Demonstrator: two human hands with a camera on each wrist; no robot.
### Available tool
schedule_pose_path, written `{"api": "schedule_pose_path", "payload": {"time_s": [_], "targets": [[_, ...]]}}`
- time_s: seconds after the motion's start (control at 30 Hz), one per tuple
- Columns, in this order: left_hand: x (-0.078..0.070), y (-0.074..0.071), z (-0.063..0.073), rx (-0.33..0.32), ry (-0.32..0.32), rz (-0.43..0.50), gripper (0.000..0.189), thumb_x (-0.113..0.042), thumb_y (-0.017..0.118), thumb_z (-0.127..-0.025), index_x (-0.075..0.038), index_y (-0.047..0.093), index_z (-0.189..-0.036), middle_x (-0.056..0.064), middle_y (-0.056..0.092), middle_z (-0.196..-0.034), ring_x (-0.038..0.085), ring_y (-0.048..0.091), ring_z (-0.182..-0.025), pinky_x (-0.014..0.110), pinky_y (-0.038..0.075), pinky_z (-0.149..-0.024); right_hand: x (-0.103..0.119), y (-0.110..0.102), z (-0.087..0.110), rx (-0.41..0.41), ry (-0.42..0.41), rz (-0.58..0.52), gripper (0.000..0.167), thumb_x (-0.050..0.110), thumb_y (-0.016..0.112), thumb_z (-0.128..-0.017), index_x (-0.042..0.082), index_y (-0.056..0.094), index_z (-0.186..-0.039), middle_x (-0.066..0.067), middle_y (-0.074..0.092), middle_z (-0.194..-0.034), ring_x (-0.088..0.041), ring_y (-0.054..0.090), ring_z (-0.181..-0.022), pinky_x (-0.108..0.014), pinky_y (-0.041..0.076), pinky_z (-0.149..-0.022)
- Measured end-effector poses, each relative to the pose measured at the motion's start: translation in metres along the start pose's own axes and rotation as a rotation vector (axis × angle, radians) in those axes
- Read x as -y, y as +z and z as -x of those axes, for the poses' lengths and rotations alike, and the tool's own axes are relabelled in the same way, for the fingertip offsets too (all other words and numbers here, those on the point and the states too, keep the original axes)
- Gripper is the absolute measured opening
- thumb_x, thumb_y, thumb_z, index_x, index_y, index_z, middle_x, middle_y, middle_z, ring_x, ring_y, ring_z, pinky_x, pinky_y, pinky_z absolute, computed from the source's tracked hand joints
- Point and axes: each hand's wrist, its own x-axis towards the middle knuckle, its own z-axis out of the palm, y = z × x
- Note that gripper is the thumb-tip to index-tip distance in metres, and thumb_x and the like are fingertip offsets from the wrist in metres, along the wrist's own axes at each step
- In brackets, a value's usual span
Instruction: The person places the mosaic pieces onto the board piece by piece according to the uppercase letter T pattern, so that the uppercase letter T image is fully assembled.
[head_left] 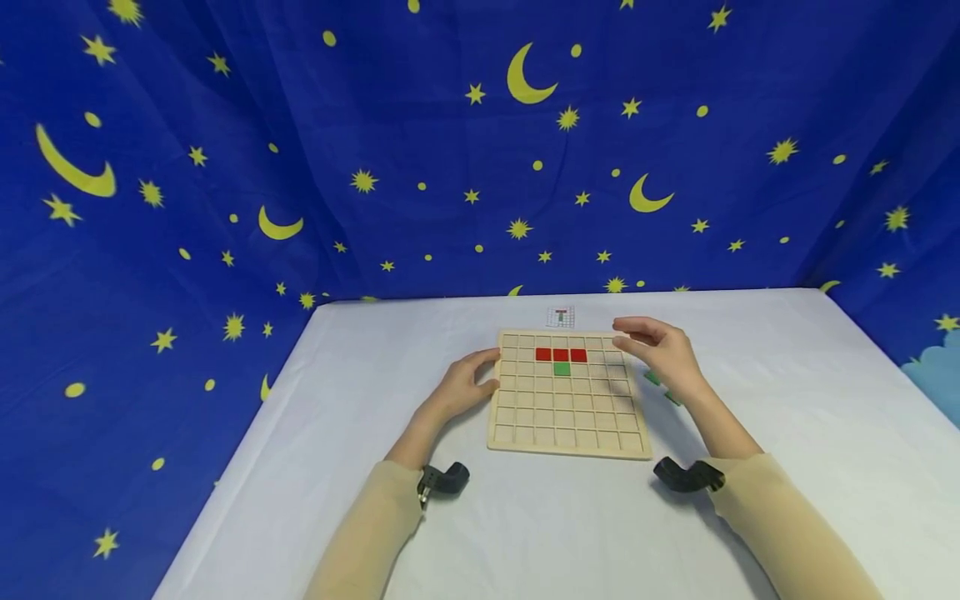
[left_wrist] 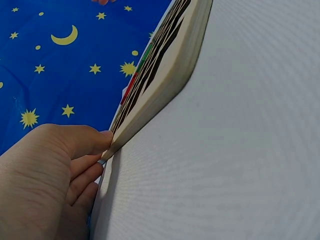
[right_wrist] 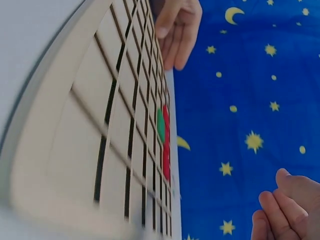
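Observation:
A square wooden grid board (head_left: pixel 570 452) lies on the white table. Three red tiles (head_left: pixel 560 355) form a row near its far side, with one green tile (head_left: pixel 562 368) below the middle one. At the board's left edge rests my left hand (head_left: pixel 463 385); the left wrist view shows its thumb (left_wrist: pixel 90 140) against the rim and the other fingers loosely extended beside it. My right hand (head_left: pixel 670 354) hovers over the far right corner, fingers gently bent and apart from the thumb. Nothing shows between those fingers in the right wrist view. Loose green tiles (head_left: pixel 652 377) lie right of the board, partly hidden by that hand.
Just beyond the board's far edge lies a small printed card (head_left: pixel 560 317) with a red and green T pattern on a grid. A blue curtain (head_left: pixel 450 150) with yellow moons and stars borders the table. Each wrist wears a black camera mount (head_left: pixel 447 480).

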Motion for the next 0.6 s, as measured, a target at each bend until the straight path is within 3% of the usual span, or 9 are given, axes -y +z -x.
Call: {"api": "schedule_pose_path", "payload": {"time_s": [0.2, 0.3, 0.37, 0.53, 0.6], "targets": [[0.001, 0.001, 0.001, -0.005, 0.015, -0.002, 0.054, -0.009, 0.065, -0.086, 0.0, 0.047, -0.136, 0.013, 0.05, -0.136, 0.028, 0.04, -0.13, 0.038, 0.029, -0.11, -0.016, -0.026, 0.01, -0.041, 0.025, 0.028, 0.045, 0.033, 0.069, -0.087, 0.008, 0.062, -0.124, -0.01, 0.06, -0.123, -0.023, 0.052, -0.116, -0.029, 0.047, -0.094], [0.0, 0.0, 0.001, -0.009, 0.007, 0.0, 0.054, -0.01, 0.066, -0.086, -0.001, 0.047, -0.136, 0.013, 0.049, -0.137, 0.027, 0.04, -0.13, 0.038, 0.029, -0.11, -0.044, -0.037, 0.01, -0.062, 0.015, 0.065, 0.044, 0.038, 0.067, -0.087, 0.015, 0.062, -0.125, -0.001, 0.061, -0.123, -0.011, 0.054, -0.111, -0.018, 0.048, -0.088], [0.0, 0.0, 0.001, -0.004, -0.006, 0.002, 0.054, -0.01, 0.066, -0.087, -0.001, 0.047, -0.136, 0.012, 0.049, -0.137, 0.027, 0.039, -0.131, 0.037, 0.029, -0.111, -0.049, -0.043, 0.014, -0.065, 0.036, 0.078, 0.044, 0.036, 0.067, -0.088, 0.014, 0.061, -0.126, -0.002, 0.06, -0.123, -0.008, 0.056, -0.107, -0.012, 0.047, -0.083], [-0.001, 0.001, 0.002, -0.003, -0.016, 0.011, 0.055, -0.009, 0.066, -0.086, -0.001, 0.047, -0.137, 0.013, 0.049, -0.137, 0.027, 0.039, -0.131, 0.037, 0.028, -0.111, -0.025, -0.055, 0.037, -0.047, 0.099, 0.112, 0.051, 0.032, 0.065, -0.09, 0.001, 0.056, -0.128, -0.016, 0.058, -0.125, 0.0, 0.056, -0.101, -0.009, 0.047, -0.08], [-0.001, 0.001, 0.001, -0.005, -0.012, 0.015, 0.055, -0.009, 0.066, -0.086, -0.001, 0.047, -0.137, 0.013, 0.049, -0.137, 0.027, 0.039, -0.131, 0.037, 0.028, -0.111, -0.027, -0.059, 0.041, -0.052, 0.098, 0.126, 0.051, 0.034, 0.065, -0.089, 0.001, 0.056, -0.128, -0.016, 0.059, -0.124, 0.006, 0.053, -0.097, -0.006, 0.046, -0.078]]}}
